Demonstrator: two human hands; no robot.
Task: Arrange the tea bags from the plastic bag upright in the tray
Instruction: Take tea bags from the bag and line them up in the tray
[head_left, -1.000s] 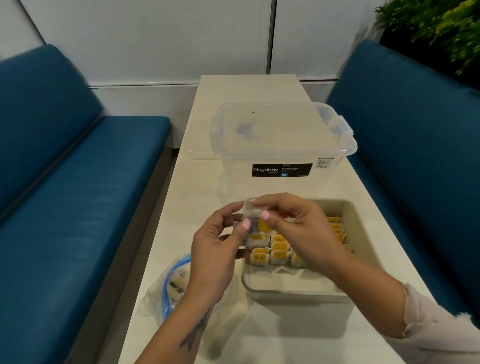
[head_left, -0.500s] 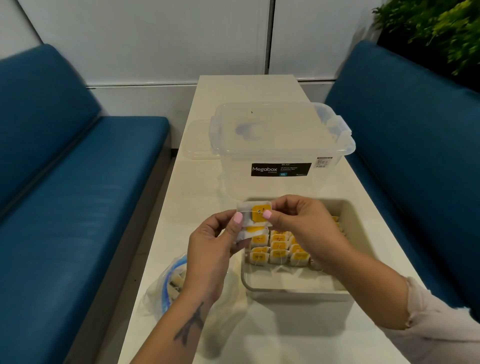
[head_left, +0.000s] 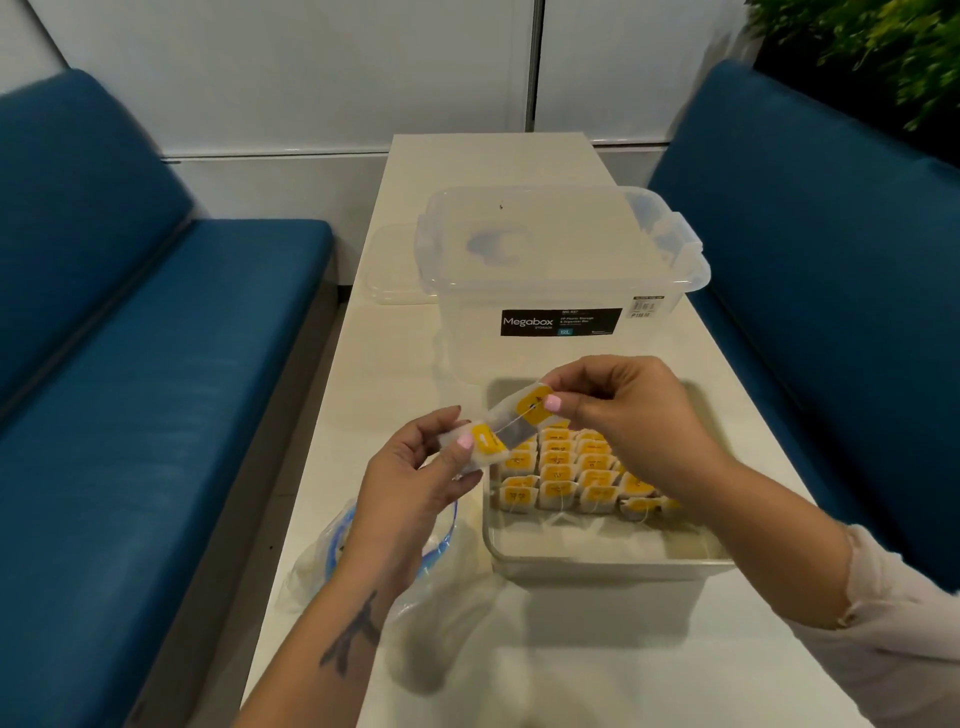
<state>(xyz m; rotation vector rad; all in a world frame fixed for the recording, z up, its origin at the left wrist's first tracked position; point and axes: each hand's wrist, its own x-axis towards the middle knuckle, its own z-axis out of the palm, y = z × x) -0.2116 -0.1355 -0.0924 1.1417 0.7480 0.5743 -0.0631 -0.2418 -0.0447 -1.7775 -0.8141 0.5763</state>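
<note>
Tea bags with yellow tags are what I see in both hands: the left hand pinches one tea bag between thumb and curled fingers, and the right hand pinches a second tea bag by its tag end, raised higher. A thin string runs between the two. Both are held above the near-left corner of the tray, where rows of tea bags stand upright. Under my left wrist the plastic bag lies on the table, just left of the tray. Beyond the tray sits a lidded Megabox storage box.
</note>
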